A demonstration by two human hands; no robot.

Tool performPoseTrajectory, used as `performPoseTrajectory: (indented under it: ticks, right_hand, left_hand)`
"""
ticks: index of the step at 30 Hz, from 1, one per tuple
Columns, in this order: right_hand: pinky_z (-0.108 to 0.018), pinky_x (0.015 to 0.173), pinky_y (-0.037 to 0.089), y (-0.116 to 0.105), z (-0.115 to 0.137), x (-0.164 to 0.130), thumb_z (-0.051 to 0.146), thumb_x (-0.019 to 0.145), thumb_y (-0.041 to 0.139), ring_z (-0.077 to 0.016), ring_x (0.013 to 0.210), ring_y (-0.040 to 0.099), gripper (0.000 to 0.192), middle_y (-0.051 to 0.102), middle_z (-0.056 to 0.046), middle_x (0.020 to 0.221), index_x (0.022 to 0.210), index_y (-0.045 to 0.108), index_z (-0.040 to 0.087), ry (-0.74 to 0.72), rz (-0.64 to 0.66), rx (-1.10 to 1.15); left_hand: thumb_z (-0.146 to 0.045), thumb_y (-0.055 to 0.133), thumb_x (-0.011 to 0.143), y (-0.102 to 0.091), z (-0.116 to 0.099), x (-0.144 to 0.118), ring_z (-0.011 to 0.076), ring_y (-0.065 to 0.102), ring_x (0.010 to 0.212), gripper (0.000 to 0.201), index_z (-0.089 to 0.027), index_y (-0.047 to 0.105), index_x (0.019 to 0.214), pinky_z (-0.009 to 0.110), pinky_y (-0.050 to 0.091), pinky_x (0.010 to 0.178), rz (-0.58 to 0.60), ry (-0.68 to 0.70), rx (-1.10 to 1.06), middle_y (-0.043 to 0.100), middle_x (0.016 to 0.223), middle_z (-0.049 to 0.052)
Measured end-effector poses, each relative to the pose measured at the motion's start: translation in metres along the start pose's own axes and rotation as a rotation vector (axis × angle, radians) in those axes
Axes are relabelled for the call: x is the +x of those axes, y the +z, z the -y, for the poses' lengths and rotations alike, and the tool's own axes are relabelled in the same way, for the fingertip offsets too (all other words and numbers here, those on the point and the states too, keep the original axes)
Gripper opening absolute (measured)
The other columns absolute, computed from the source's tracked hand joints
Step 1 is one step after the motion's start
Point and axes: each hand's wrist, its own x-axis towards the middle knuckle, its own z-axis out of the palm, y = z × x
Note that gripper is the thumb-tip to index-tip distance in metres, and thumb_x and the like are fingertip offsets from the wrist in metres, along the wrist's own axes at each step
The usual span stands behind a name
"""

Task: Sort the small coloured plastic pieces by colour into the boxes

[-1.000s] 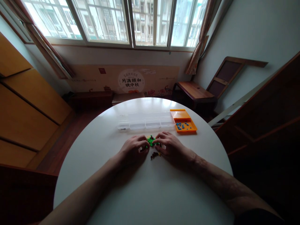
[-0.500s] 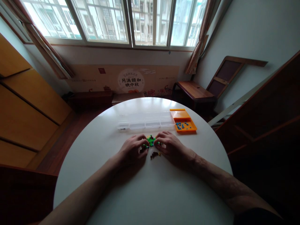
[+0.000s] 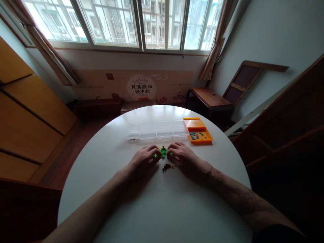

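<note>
A small pile of green plastic pieces (image 3: 163, 152), like toy bricks, with some yellow and brown ones among them, lies on the white round table (image 3: 162, 206). My left hand (image 3: 144, 157) is closed at the pile's left side, fingers curled and tips touching it. Bits of green show under those fingers. From the right, my right hand (image 3: 181, 156) reaches the same pile, also closed, with thumb and forefinger near each other. What either hand pinches is too small to make out. Nearer to me, between the wrists, sits a little cluster of dark brown pieces (image 3: 167, 167) with a yellow one.
Beyond the hands lies a clear divided plastic box (image 3: 164, 137). Touching its right end, an orange tray (image 3: 208, 139) holds several small blue pieces (image 3: 193, 137). A wooden bench (image 3: 209, 96) stands past the table's far right edge, under the window.
The fingers of my left hand have shifted slightly, and the dark bits under them no longer show. Some green pieces in the pile sit a little differently. The right hand has barely moved.
</note>
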Motion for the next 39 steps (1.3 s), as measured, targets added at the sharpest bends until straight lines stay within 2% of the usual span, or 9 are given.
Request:
performPoseTrajectory:
  ticks: [3,7,13,18,26,30,34,39]
  right_hand:
    - [-0.04,0.101,0.051,0.002,-0.003,0.0,0.019,0.107,0.067,-0.0247,0.106,0.064,0.005,0.073,-0.008,0.114,0.107,0.069,0.023,-0.027,0.025,-0.007]
    - [-0.041,0.102,0.053,0.005,-0.006,-0.001,0.016,0.11,0.059,-0.025,0.106,0.064,0.009,0.074,-0.009,0.115,0.11,0.064,0.023,-0.02,-0.038,0.081]
    - [-0.036,0.09,0.056,0.0,-0.003,-0.002,0.013,0.11,0.054,-0.0216,0.094,0.065,0.014,0.07,-0.005,0.096,0.103,0.061,0.024,0.087,-0.115,0.282]
    - [-0.034,0.087,0.056,-0.006,0.002,-0.002,0.012,0.108,0.057,-0.02,0.092,0.065,0.014,0.07,-0.005,0.097,0.102,0.063,0.023,0.101,-0.127,0.297]
    - [-0.037,0.088,0.058,-0.01,-0.005,-0.002,0.016,0.106,0.066,-0.022,0.095,0.07,0.007,0.075,-0.006,0.1,0.106,0.068,0.022,0.121,-0.18,0.236]
    - [-0.039,0.09,0.058,-0.022,-0.013,-0.004,0.017,0.105,0.066,-0.0223,0.092,0.07,0.007,0.076,-0.006,0.101,0.109,0.069,0.023,0.159,-0.205,0.175]
    - [-0.042,0.093,0.055,-0.044,-0.033,-0.011,0.015,0.105,0.06,-0.0251,0.092,0.069,0.012,0.076,-0.007,0.1,0.11,0.069,0.022,0.245,-0.239,0.024]
    - [-0.045,0.097,0.053,-0.065,-0.067,-0.025,0.02,0.1,0.062,-0.0288,0.099,0.07,0.01,0.079,-0.008,0.101,0.104,0.07,0.022,0.445,-0.309,-0.164]
  left_hand:
    - [-0.022,0.059,0.11,0.001,0.003,-0.001,0.0168,0.071,0.088,0.009,-0.022,0.068,0.107,0.027,0.053,0.081,-0.005,-0.013,-0.042,0.077,0.11,0.005]
    - [-0.026,0.06,0.111,0.003,0.006,-0.004,0.017,0.071,0.083,0.008,-0.023,0.067,0.107,0.027,0.053,0.08,-0.051,-0.035,-0.049,0.078,0.097,0.002]
    - [-0.027,0.067,0.107,0.0,0.004,-0.005,0.0164,0.072,0.083,0.005,-0.023,0.07,0.105,0.026,0.053,0.079,-0.088,-0.065,-0.071,0.079,0.095,0.001]
    - [-0.031,0.07,0.105,-0.004,0.0,-0.003,0.0164,0.073,0.081,0.008,-0.023,0.073,0.105,0.027,0.055,0.08,-0.112,-0.077,-0.047,0.08,0.095,0.001]
    - [-0.033,0.07,0.107,-0.003,0.0,-0.002,0.0167,0.075,0.086,0.01,-0.024,0.075,0.108,0.027,0.057,0.081,-0.136,-0.073,-0.044,0.082,0.099,0.003]
    - [-0.032,0.069,0.108,-0.004,0.0,-0.001,0.0167,0.076,0.09,0.011,-0.024,0.076,0.107,0.027,0.057,0.082,-0.123,-0.057,-0.073,0.081,0.102,0.003]
    - [-0.032,0.068,0.108,-0.005,-0.001,0.001,0.016,0.076,0.088,0.012,-0.024,0.077,0.105,0.027,0.057,0.082,-0.122,-0.041,-0.076,0.081,0.103,0.004]
    - [-0.033,0.07,0.108,-0.008,-0.003,0.002,0.0155,0.075,0.084,0.014,-0.023,0.077,0.101,0.027,0.056,0.081,-0.137,-0.03,-0.051,0.082,0.099,0.003]
